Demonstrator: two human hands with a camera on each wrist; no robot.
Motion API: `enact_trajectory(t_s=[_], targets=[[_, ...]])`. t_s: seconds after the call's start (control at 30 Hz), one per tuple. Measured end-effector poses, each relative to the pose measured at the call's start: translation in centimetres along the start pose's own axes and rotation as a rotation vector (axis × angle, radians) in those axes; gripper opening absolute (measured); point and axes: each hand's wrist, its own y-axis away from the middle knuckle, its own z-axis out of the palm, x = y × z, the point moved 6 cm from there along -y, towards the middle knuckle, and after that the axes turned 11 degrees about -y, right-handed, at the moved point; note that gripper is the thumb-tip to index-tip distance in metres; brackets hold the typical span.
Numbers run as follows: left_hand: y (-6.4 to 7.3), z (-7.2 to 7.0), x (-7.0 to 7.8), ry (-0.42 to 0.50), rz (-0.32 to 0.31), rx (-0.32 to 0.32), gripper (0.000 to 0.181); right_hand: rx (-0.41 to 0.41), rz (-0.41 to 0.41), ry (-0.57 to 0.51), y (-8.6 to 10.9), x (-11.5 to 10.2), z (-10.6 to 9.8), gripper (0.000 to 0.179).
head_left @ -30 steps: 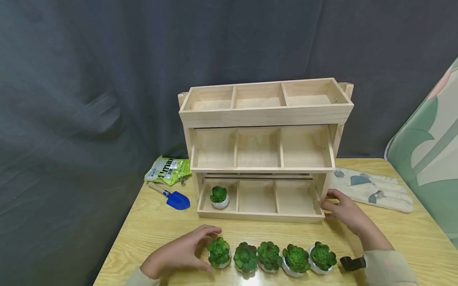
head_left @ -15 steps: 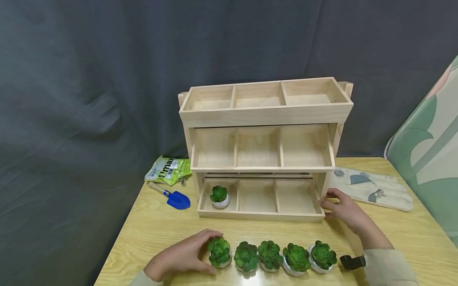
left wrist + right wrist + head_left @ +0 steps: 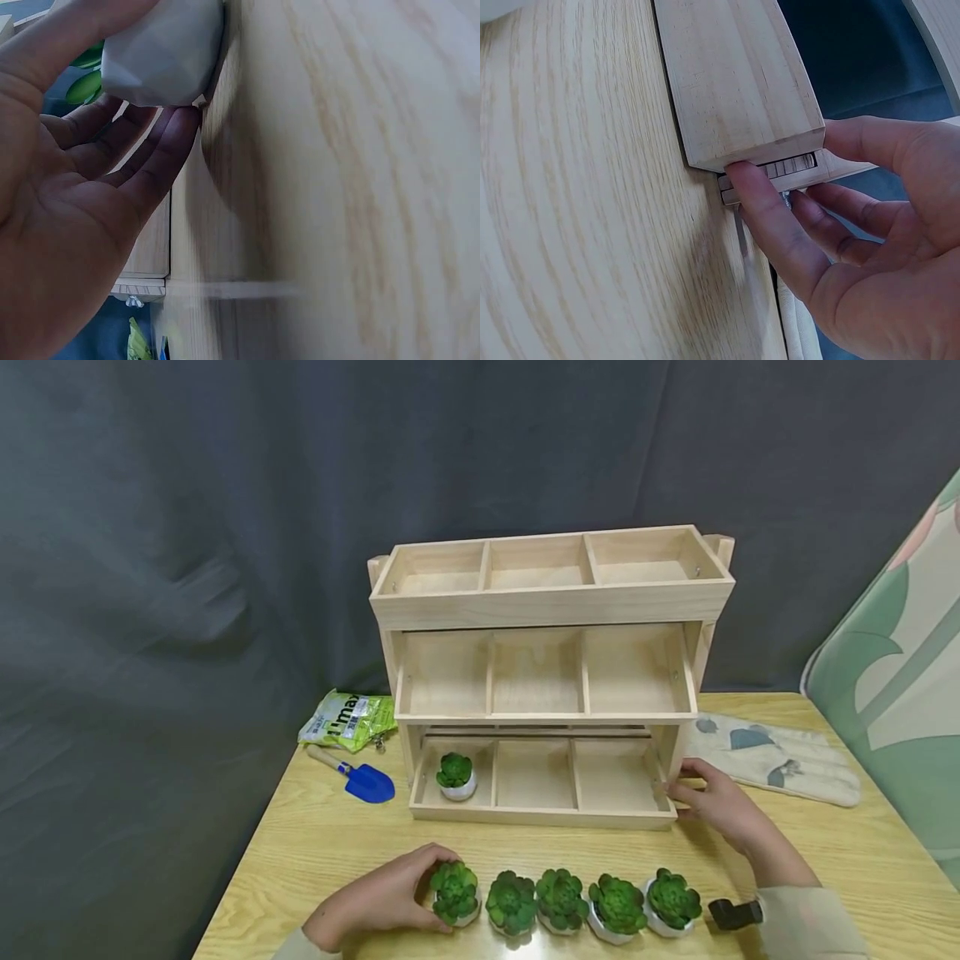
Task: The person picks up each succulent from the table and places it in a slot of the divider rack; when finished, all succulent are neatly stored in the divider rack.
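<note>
At the table's front, my left hand (image 3: 393, 891) curls round the leftmost of a row of potted succulents (image 3: 454, 892). Up close, its white faceted pot (image 3: 163, 60) sits between thumb and fingers, low over the table. My right hand (image 3: 722, 804) grips the lower right end of a three-tier wooden planter shelf (image 3: 551, 606). In the right wrist view, its fingertips (image 3: 751, 184) press against the end of the bottom tray (image 3: 739, 82), with other fingers partly hidden behind. Another potted succulent (image 3: 456, 776) stands in the bottom tray's left compartment.
Several more succulents (image 3: 562, 900) continue the row rightward, beside a small black object (image 3: 735, 913). Left of the shelf lie a blue trowel (image 3: 369, 783) and a green-white bag (image 3: 348, 720). A patterned glove (image 3: 772, 758) lies to the right. A dark curtain (image 3: 480, 443) hangs behind.
My left hand has moved slightly right and closed in round the leftmost succulent's pot. The right hand stays at the shelf's end. The whole head view has shifted slightly.
</note>
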Motion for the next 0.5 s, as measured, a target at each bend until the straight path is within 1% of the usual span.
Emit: enact_trajectory(t_s=[0.13,0.5], targets=[[-0.06,0.02,0.01,0.036,-0.006,0.000,0.071,0.002,-0.011,0.001,-0.03,-0.04,-0.04,0.065],[0.07,0.20,-0.09,0.061,-0.017,0.015,0.069,-0.003,0.013,0.003,-0.11,0.09,0.04,0.067]])
